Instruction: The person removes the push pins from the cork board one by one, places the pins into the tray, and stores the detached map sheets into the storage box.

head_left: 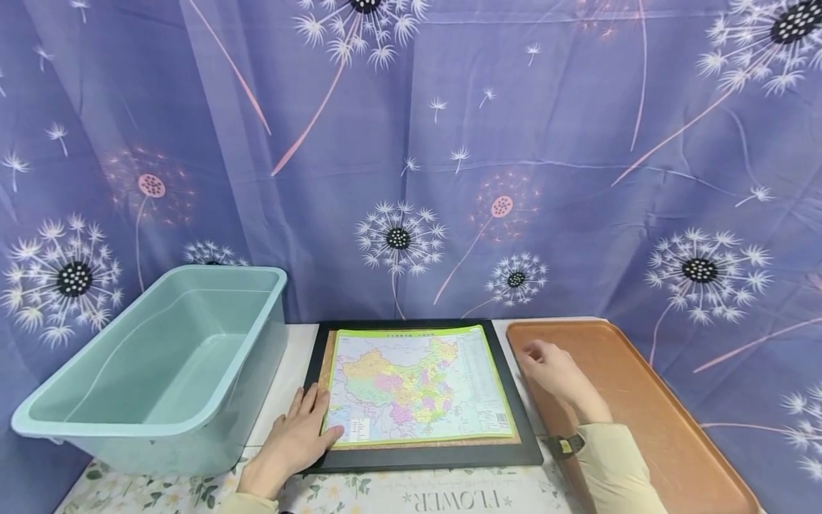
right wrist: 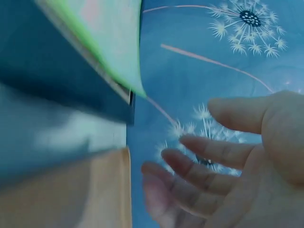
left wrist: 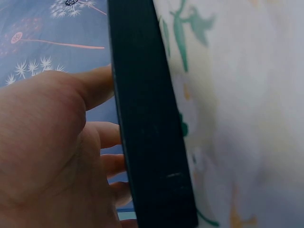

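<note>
A printed map (head_left: 401, 385) with a green border lies on a cork surface (head_left: 449, 443) inside a black frame (head_left: 430, 460). My left hand (head_left: 295, 439) rests at the frame's left side, fingers extended and thumb near the map's lower left corner. In the left wrist view, its fingers reach the edge of the black frame (left wrist: 147, 118). To the right of the frame, my right hand (head_left: 559, 375) hovers above the brown tray's left edge. Its fingers are loosely bent with nothing between them, as the right wrist view shows the hand (right wrist: 228, 175) apart from the map's corner (right wrist: 128, 78).
A pale green plastic tub (head_left: 225, 400) stands at the left. On the right lies a brown tray (head_left: 642, 385). A floral cloth (head_left: 385, 492) covers the near part of the table. Behind everything hangs a purple curtain (head_left: 321, 214) with dandelions.
</note>
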Action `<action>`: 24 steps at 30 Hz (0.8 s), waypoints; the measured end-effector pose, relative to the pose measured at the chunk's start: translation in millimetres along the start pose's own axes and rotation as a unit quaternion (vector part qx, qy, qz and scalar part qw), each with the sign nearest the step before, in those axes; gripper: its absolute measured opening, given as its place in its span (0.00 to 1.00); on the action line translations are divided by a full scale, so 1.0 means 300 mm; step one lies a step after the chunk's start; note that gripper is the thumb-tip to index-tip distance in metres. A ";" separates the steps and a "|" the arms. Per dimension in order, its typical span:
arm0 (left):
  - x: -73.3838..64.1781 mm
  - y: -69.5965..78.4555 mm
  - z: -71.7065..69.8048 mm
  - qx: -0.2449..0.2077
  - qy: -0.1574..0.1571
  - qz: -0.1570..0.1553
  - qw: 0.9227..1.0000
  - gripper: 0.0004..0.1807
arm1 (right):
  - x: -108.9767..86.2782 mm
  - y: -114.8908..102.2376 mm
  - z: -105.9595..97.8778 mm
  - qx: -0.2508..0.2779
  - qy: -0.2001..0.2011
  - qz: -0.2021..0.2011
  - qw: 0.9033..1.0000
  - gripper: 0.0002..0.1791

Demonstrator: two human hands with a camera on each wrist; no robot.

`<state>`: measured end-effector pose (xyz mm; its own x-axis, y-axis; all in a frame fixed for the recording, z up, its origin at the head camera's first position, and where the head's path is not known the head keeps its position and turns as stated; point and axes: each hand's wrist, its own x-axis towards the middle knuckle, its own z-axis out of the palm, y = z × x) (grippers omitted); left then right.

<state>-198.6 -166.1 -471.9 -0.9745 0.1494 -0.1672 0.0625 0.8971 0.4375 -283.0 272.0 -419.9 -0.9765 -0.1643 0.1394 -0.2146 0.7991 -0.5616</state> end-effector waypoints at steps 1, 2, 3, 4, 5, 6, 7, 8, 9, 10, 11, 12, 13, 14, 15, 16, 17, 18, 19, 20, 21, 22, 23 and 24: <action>0.000 0.000 0.000 -0.002 -0.001 -0.001 1.000 0.41 | 0.006 -0.009 0.009 0.012 0.001 0.013 1.000 0.18; 0.000 0.001 0.000 -0.003 -0.002 -0.001 1.000 0.41 | 0.013 -0.018 0.018 0.028 0.001 0.030 0.999 0.18; 0.000 0.001 -0.001 -0.004 -0.003 -0.001 1.000 0.41 | 0.018 -0.026 0.028 0.042 0.001 0.044 0.998 0.19; 0.000 0.001 -0.002 -0.004 -0.004 -0.002 1.000 0.41 | 0.023 -0.035 0.038 0.062 -0.002 0.061 0.996 0.19; -0.001 0.001 -0.002 -0.005 -0.005 -0.002 1.000 0.41 | 0.028 -0.042 0.049 0.084 -0.006 0.076 0.994 0.19; -0.001 0.002 -0.003 -0.006 -0.005 -0.002 1.000 0.41 | 0.033 -0.047 0.060 0.108 -0.011 0.088 0.990 0.19; -0.001 0.002 -0.004 -0.006 -0.006 -0.001 1.000 0.41 | 0.038 -0.053 0.071 0.132 -0.014 0.101 0.986 0.19; -0.001 0.003 -0.004 -0.006 -0.006 -0.001 1.000 0.41 | 0.041 -0.057 0.082 0.149 -0.016 0.112 0.982 0.19; -0.002 0.003 -0.004 -0.006 -0.007 0.000 1.000 0.41 | 0.044 -0.060 0.092 0.164 -0.018 0.121 0.979 0.19; -0.002 0.003 -0.004 -0.006 -0.007 0.000 1.000 0.41 | 0.049 -0.065 0.102 0.179 -0.021 0.130 0.975 0.19; -0.003 0.003 -0.005 -0.006 -0.007 0.000 1.000 0.41 | 0.053 -0.067 0.112 0.186 -0.021 0.136 0.973 0.19; -0.004 0.003 -0.005 -0.006 -0.007 0.000 1.000 0.41 | 0.055 -0.070 0.120 0.190 -0.020 0.141 0.971 0.20; -0.004 0.004 -0.005 -0.006 -0.006 0.000 1.000 0.41 | 0.057 -0.074 0.128 0.190 -0.017 0.145 0.971 0.20; -0.005 0.005 -0.005 -0.006 -0.006 0.000 1.000 0.41 | 0.058 -0.078 0.135 0.188 -0.016 0.144 0.971 0.20; -0.005 0.006 -0.005 -0.005 -0.005 0.000 1.000 0.41 | 0.059 -0.082 0.141 0.183 -0.014 0.143 0.973 0.20; -0.005 0.006 -0.006 -0.006 -0.004 -0.001 1.000 0.41 | 0.059 -0.087 0.148 0.179 -0.013 0.140 0.974 0.20; -0.006 0.007 -0.006 -0.007 -0.003 -0.001 1.000 0.41 | 0.059 -0.091 0.155 0.176 -0.011 0.138 0.975 0.20; -0.006 0.007 -0.005 -0.007 -0.003 -0.001 1.000 0.41 | 0.058 -0.094 0.160 0.170 -0.013 0.136 0.976 0.20; -0.006 0.007 -0.005 -0.007 -0.002 -0.001 1.000 0.41 | 0.057 -0.097 0.165 0.163 -0.016 0.133 0.977 0.20; -0.006 0.007 -0.004 -0.008 -0.002 0.000 1.000 0.41 | 0.057 -0.098 0.170 0.152 -0.018 0.128 0.980 0.21; -0.006 0.007 -0.003 -0.008 -0.001 0.000 1.000 0.41 | 0.058 -0.098 0.174 0.132 -0.015 0.119 0.984 0.21; -0.005 0.006 -0.002 -0.009 -0.002 0.000 1.000 0.41 | 0.059 -0.098 0.177 0.115 -0.012 0.113 0.987 0.21; -0.005 0.004 -0.002 -0.008 -0.003 -0.001 1.000 0.41 | 0.062 -0.097 0.181 0.096 -0.008 0.107 0.990 0.22; -0.005 0.002 -0.002 -0.006 -0.004 -0.002 1.000 0.42 | 0.064 -0.097 0.184 0.079 -0.004 0.103 0.992 0.22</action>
<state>-197.2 -166.1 -470.9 -0.9729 0.1495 -0.1767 0.0557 0.8922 0.4482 -296.6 213.8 -445.9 -0.9999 -0.0120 0.0014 -0.0096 0.7159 -0.6981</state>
